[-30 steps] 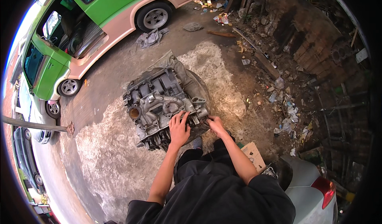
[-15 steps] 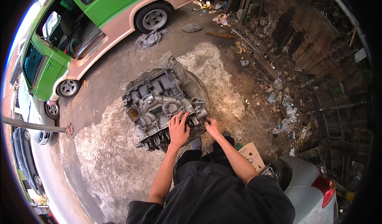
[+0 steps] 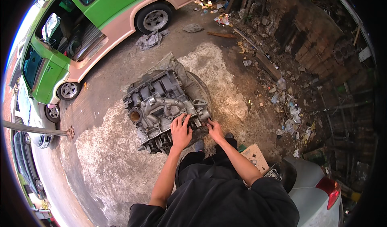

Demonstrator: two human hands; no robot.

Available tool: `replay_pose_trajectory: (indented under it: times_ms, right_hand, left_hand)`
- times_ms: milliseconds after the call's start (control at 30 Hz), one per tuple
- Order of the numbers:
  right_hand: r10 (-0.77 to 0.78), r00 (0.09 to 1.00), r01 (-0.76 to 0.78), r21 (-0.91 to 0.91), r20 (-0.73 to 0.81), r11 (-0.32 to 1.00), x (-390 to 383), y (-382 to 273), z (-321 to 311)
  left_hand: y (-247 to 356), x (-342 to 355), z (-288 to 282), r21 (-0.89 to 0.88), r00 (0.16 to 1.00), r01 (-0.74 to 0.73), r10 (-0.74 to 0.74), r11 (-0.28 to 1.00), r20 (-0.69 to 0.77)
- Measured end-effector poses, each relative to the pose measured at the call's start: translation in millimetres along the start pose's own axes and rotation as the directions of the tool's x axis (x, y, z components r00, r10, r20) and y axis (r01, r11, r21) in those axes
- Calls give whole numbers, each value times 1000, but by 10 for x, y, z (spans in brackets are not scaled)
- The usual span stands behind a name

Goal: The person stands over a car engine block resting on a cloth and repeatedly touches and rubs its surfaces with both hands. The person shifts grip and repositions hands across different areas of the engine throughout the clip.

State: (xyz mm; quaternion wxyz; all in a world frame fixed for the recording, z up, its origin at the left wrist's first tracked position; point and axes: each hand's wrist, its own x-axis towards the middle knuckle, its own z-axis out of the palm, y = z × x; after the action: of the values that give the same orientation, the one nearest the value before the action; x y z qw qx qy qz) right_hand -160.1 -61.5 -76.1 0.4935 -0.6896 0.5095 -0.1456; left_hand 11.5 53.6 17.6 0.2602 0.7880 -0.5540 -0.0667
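A grey metal engine [image 3: 171, 86] rests in front of me, its curved cast pipes [image 3: 159, 109] facing up and a round brownish opening showing at its left. My left hand [image 3: 181, 132] lies on the near edge of the engine, fingers spread and pointing away from me. At the near right corner of the engine, my right hand [image 3: 215, 131] has its thumb and fingers drawn together. Whatever is between those fingertips is too small and dark to make out. Greyish cloth [image 3: 172, 62] sticks out from under the far side of the engine.
A green and pink van [image 3: 117, 15] with its side door open stands at the far left. Litter [image 3: 294, 114] and planks [image 3: 268, 65] line the right side. Close on my right are a light brown board [image 3: 254, 156] with parts on it and a grey car [image 3: 310, 196].
My right hand has shifted very slightly at the engine's corner, its fingers still together. The left hand keeps its place on the near edge.
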Motion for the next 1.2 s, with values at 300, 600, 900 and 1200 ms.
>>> replay_pose_trajectory:
  times_ms: [300,600,900,1200]
  right_hand:
    - [68,993,-47,-202,96,978,662,235,89]
    - [-101,995,102,-160,11,982,610,525,-56]
    - [-25,999,26,12,-46,1000,224,286,-32]
    - [346,911,-410,395,227,822,133,-64,-87]
  left_hand:
    - [7,2,-9,-16,1000,15,-15,1000,4]
    - [10,-6,-20,-22,1000,7,-7,1000,1]
    - [12,3,-34,-8,1000,-5,6,1000,2]
    - [3,1,-17,-17,1000,0,-1,1000,-5]
